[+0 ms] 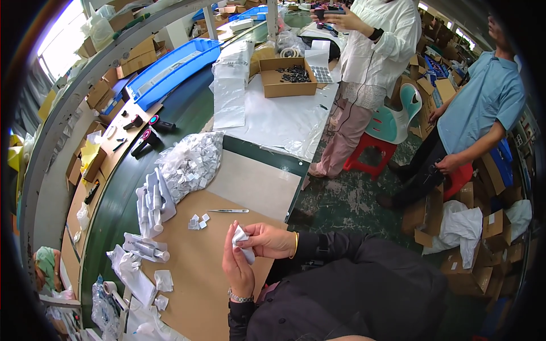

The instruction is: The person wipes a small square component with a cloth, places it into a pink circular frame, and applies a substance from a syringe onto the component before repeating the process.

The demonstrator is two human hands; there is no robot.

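Both my hands are together over the brown board (190, 304). Between them is a small white folded piece (243, 245), perhaps paper or thin plastic; I cannot make out its kind. My left hand (238, 271), with a metal watch at its wrist, has its fingers along the piece's left side. From the right, my right hand (272, 241), wearing a gold bangle, pinches the piece between thumb and fingers. Just beyond them lie metal tweezers (228, 211) and several small white squares (198, 222). A clear bag of similar squares (193, 162) rests farther off.
White tube-like items in wrappers (153, 204) and crumpled white packets (133, 273) line the board's left side. Black handheld devices (147, 141) lie on the green belt (122, 187). A cardboard box (288, 88) holds small black parts. Two people stand at the right near a chair (392, 122).
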